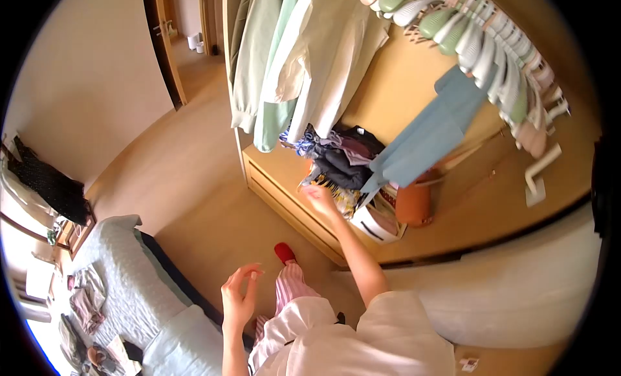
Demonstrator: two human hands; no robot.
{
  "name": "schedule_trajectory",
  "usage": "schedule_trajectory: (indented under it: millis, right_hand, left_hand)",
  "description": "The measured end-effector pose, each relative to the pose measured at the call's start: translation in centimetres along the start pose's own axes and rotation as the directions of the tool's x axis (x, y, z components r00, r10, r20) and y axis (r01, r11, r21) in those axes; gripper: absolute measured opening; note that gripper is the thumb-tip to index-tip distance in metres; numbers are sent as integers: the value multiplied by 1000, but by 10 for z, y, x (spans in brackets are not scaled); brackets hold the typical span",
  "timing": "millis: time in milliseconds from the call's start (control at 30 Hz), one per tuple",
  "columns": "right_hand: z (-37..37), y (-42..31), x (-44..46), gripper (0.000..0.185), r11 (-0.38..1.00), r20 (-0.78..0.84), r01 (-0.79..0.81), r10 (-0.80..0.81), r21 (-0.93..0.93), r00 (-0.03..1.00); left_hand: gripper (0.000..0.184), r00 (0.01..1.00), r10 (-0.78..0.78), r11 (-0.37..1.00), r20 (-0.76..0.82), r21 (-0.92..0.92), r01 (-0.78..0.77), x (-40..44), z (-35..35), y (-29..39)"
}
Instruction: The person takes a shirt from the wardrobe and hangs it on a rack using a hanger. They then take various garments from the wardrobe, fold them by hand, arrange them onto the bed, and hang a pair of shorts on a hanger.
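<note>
My left hand (239, 295) hangs low in front of my body, its fingers loosely curved and apart, with nothing in it. My right hand (320, 199) reaches forward at the wardrobe's front edge, near a heap of folded dark clothes (346, 169). Its fingers are blurred, and whether they hold anything cannot be made out. Beyond it lie a yellow-and-black patterned cloth (343, 196) and a white storage box (375, 226). A blue garment (430, 140) hangs from the rail just past the heap.
Pale shirts and jackets (317, 59) hang on the wardrobe's left side. Several white, green and pink hangers (469, 43) crowd the rail. A brown cylindrical bag (414, 204) stands on the wardrobe floor. The bed (123, 272) with scattered clothes is at left; a door (165, 46) stands behind.
</note>
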State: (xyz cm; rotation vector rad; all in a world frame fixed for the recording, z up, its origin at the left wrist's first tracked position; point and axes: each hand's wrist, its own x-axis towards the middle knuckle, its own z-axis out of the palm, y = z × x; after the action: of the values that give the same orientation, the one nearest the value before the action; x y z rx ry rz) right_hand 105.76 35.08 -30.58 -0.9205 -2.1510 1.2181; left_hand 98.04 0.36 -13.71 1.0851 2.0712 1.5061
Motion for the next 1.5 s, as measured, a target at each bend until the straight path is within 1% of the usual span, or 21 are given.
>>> schedule_trajectory:
  millis: [67, 133, 200, 333, 467, 533, 567, 667, 700, 767, 800, 867, 933, 1000, 1033, 1200, 1267, 1300, 1333, 1467, 1500]
  right_hand:
    - [-46, 53, 54, 24, 996, -146, -86, 82, -22, 986]
    - [-91, 108, 106, 34, 917, -293, -44, -81, -397, 953]
    - [-133, 152, 147, 49, 839, -292, -247, 111, -484, 950]
    - [-193, 214, 192, 64, 560, -330, -403, 232, -724, 915]
    - [-240, 250, 198, 82, 508, -388, -612, 482, -606, 785]
    - [-252, 281, 195, 99, 598, -214, -554, 544, -580, 811]
    - [-253, 288, 195, 109, 551, -193, -551, 576, -627, 795]
    - [-243, 253, 195, 76, 463, -251, -525, 530, -715, 810]
    - [-246, 257, 198, 76, 457, -251, -527, 536, -717, 806]
    - [-248, 270, 206, 49, 428, -327, -536, 470, -727, 820]
    - [-251, 275, 202, 49, 424, -324, -537, 477, -730, 817]
    - [-255, 291, 206, 38, 563, -286, -453, 362, -691, 887]
    - [-260, 299, 212, 41, 606, -293, -476, 381, -637, 877]
    - [-266, 281, 214, 44, 546, -132, -568, 639, -616, 758]
    - [-262, 282, 204, 47, 649, -132, -439, 466, -622, 875]
    - [-266, 254, 175, 44, 645, -15, -374, 490, -666, 872]
    - [-260, 264, 169, 43, 483, -56, -167, 234, -860, 971]
    - [-260, 272, 171, 43, 586, -46, -245, 334, -772, 941]
    - [-260, 267, 170, 43, 581, -41, -245, 341, -776, 939]
    - [-236, 230, 175, 48, 503, -143, -345, 396, -792, 907]
    - [-231, 224, 176, 48, 425, -255, -470, 471, -773, 845]
  left_hand:
    - [14, 998, -55, 998, 16, -29, 56, 32, 22, -11]
    - [13, 995, -90, 996, -33, -25, 90, 76, 48, -29]
    - [13, 988, -151, 989, -39, 4, 151, 102, 70, -54]
    - [14, 982, -177, 984, -63, -14, 177, 144, 114, -78]
    - [16, 966, -244, 969, -82, -63, 239, 152, 137, -101]
    - [17, 936, -333, 941, -116, -110, 321, 151, 149, -119]
    - [18, 931, -349, 935, -107, -113, 337, 150, 153, -124]
    - [19, 929, -365, 928, -62, -103, 358, 147, 160, -126]
    - [19, 927, -372, 925, -57, -103, 365, 146, 160, -125]
    - [17, 933, -356, 932, -56, -97, 350, 144, 158, -121]
    - [17, 930, -364, 929, -52, -96, 358, 142, 156, -115]
    - [17, 908, -410, 909, -89, -121, 399, 143, 150, -106]
    - [17, 911, -402, 914, -98, -108, 391, 142, 142, -106]
    - [17, 906, -413, 909, -89, -100, 404, 135, 139, -98]
    - [17, 896, -435, 897, -88, -124, 424, 135, 138, -92]
    - [19, 881, -472, 873, -39, -158, 461, 126, 140, -79]
    - [20, 882, -469, 869, 36, -159, 468, 130, 144, -72]
    - [21, 902, -430, 894, 41, -116, 432, 127, 146, -74]
    - [21, 897, -439, 889, 44, -119, 441, 126, 147, -74]
    - [20, 898, -438, 895, 52, -75, 440, 128, 156, -74]
    - [19, 893, -447, 890, 49, -81, 449, 127, 158, -73]
